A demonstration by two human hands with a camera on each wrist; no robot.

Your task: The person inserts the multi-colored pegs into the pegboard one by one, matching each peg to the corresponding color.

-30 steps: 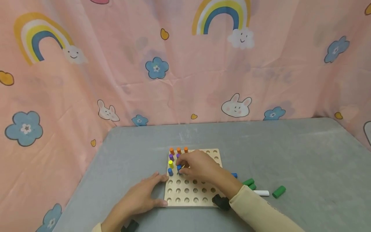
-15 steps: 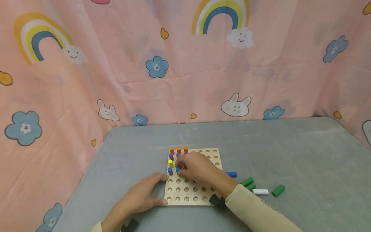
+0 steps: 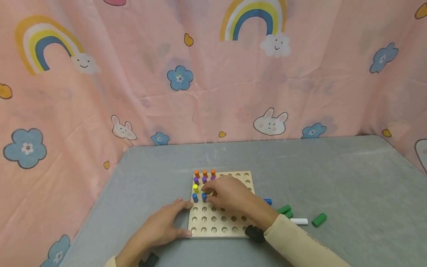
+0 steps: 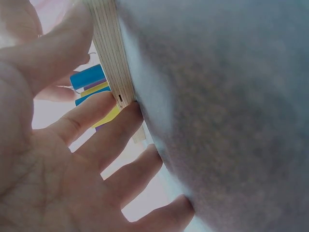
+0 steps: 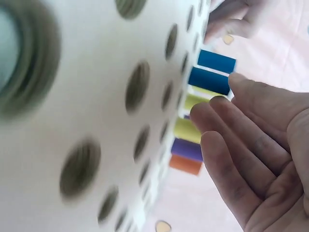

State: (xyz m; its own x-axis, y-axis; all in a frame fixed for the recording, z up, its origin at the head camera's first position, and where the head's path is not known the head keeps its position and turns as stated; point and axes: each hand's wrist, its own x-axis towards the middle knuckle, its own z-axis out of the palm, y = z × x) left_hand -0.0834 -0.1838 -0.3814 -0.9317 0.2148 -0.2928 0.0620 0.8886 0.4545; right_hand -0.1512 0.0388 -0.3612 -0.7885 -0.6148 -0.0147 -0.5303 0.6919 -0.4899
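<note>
The right hand [image 3: 230,193] is released, thumb beside a blue peg [image 3: 204,197] standing second from the board's [image 3: 218,232] left edge. The left hand [image 3: 161,224], fingers extended, touches that edge toward the near-left corner.

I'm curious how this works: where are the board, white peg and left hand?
Board [image 3: 218,214], head view, wood between holes.
White peg [image 3: 300,221], head view, its side.
Left hand [image 3: 162,226], head view, its back.

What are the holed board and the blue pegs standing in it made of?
The board looks like smooth, matte plywood: pale, with thin layers striping its edge. The blue pegs are perhaps painted wood, possibly plastic; their even, matte colour shows no grain.
</note>
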